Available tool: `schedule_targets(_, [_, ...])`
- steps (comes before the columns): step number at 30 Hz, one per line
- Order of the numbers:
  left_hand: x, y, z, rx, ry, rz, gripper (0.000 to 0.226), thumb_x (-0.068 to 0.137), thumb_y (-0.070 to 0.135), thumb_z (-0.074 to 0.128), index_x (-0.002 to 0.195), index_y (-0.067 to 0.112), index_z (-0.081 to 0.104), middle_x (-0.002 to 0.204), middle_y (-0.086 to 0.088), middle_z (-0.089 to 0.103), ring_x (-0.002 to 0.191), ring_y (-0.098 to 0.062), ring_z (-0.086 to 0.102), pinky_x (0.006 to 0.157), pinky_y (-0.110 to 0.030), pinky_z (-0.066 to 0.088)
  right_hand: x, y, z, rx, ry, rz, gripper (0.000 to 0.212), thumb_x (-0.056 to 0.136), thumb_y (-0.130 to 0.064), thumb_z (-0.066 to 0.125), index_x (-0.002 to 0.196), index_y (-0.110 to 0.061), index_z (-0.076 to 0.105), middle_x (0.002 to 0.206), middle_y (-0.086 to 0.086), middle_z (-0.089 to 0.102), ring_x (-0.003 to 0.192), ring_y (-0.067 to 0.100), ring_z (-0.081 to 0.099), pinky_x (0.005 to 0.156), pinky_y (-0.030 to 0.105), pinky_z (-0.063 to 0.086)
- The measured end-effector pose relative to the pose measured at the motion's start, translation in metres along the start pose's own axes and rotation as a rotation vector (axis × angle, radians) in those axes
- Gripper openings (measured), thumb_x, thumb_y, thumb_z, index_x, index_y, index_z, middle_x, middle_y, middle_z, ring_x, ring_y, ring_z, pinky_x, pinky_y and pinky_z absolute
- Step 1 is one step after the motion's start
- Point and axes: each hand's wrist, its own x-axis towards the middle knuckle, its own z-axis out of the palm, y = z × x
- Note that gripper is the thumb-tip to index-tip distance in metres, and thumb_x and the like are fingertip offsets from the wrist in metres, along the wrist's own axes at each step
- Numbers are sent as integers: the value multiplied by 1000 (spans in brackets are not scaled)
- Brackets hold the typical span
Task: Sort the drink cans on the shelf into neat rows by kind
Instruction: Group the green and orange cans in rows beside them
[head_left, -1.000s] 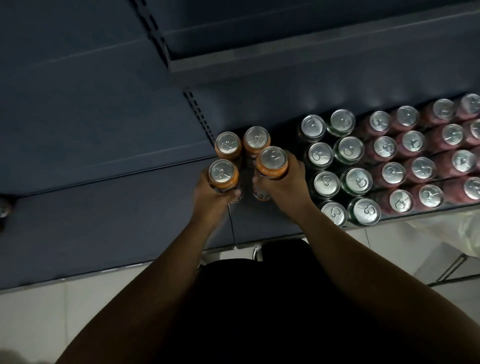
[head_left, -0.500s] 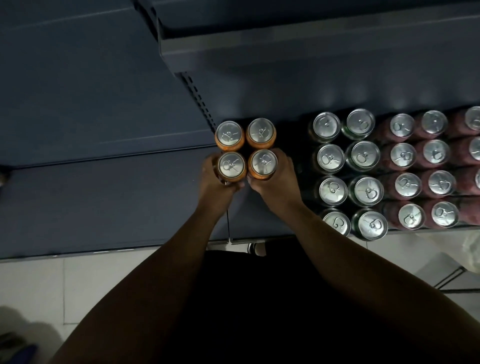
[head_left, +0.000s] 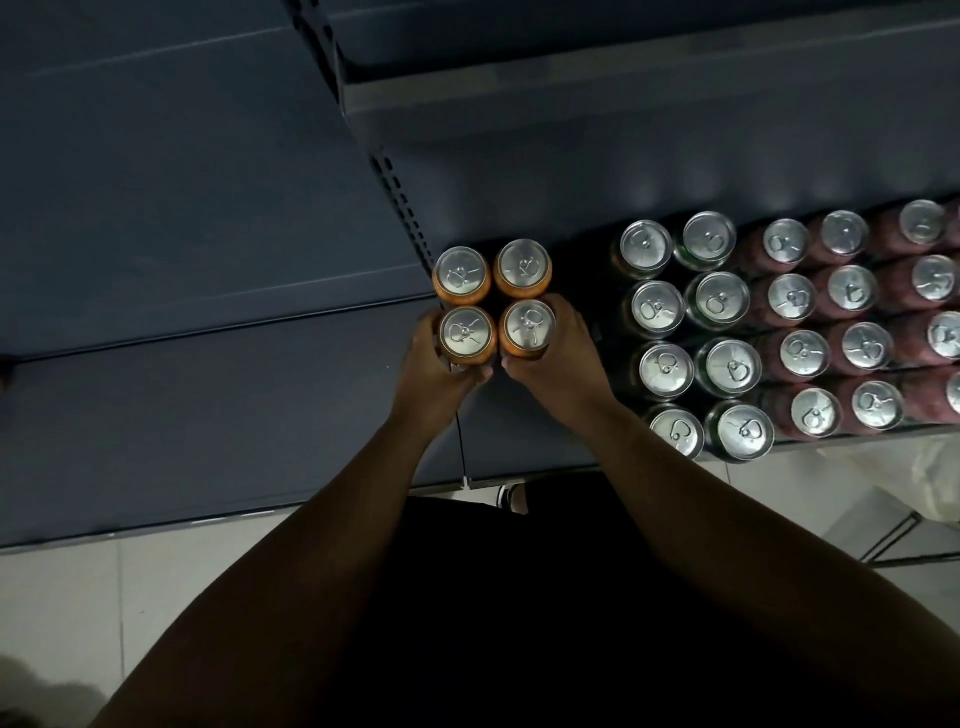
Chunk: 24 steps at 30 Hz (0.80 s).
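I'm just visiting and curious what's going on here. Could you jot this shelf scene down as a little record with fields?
setting: dark blue shelf, seen from above
left hand: wrapped around the front left orange can
right hand: wrapped around the front right orange can
orange group: four cans in a two-by-two block
neighbours: green cans, then red cans, in rows to the right
gap: bare shelf between orange and green
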Motion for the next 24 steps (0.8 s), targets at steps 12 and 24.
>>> schedule_targets(12, [-70, 54, -62, 307, 239, -3, 75, 91, 33, 72, 154, 32, 33, 158, 8, 38, 138, -19, 44, 105, -35, 41, -35, -78, -18, -308, 58, -186, 55, 92, -33, 63, 142, -17, 46, 150, 4, 43, 130, 32, 49, 91, 43, 45])
schedule_targets(24, [-182, 44, -189, 774, 554, 42, 54, 100, 35, 54, 150, 28, 35, 161, -1, 29, 146, -33, 31, 119, -60, 26, -127, -183, 80, -733, -137, -523, 59, 102, -42, 46, 156, -23, 33, 165, 7, 27, 147, 35, 32, 110, 46, 39])
